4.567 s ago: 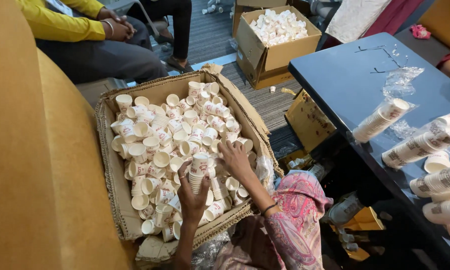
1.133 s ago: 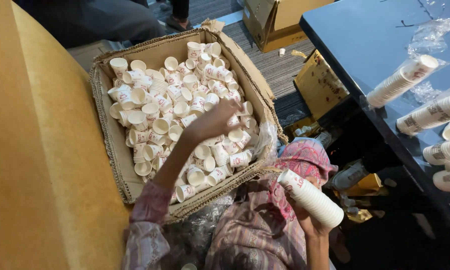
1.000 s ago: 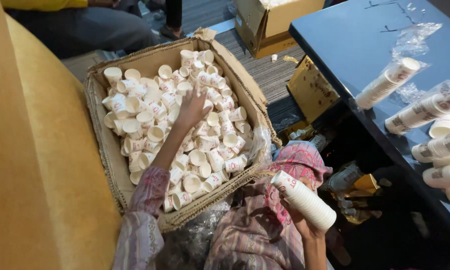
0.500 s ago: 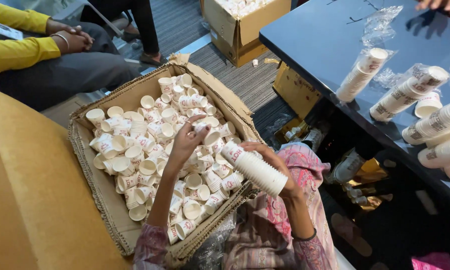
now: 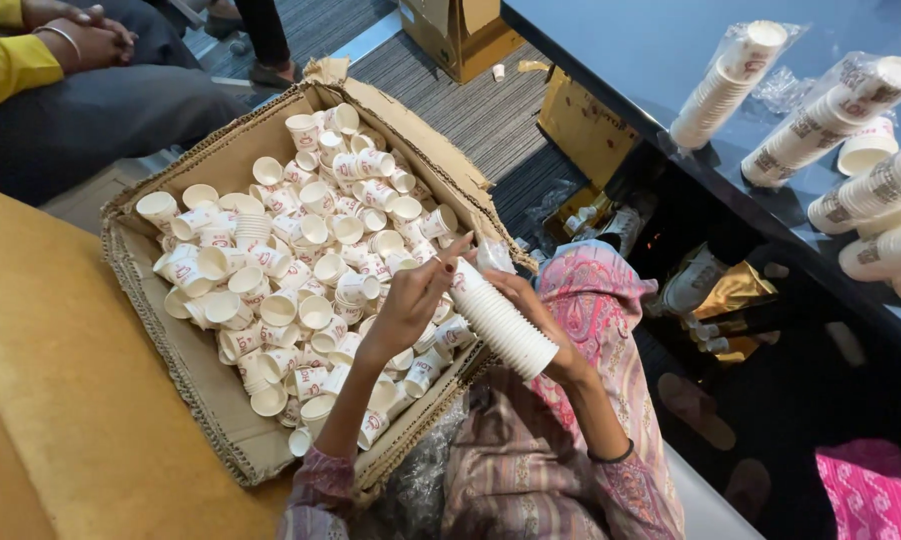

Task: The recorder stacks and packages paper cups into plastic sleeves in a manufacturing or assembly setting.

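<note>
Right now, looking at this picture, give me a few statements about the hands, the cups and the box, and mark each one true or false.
1. The right hand holds a stack of nested paper cups. True.
2. The cardboard box is filled with loose paper cups. True.
3. The left hand rests flat on the dark table. False: it is raised over the box, its fingers at the top end of the stack.
4. The dark table carries cup stacks wrapped in clear plastic. True.
5. The box flaps are taped shut. False: the box stands open.

left hand [image 5: 410, 305], right hand [image 5: 530, 310] grasping together
</note>
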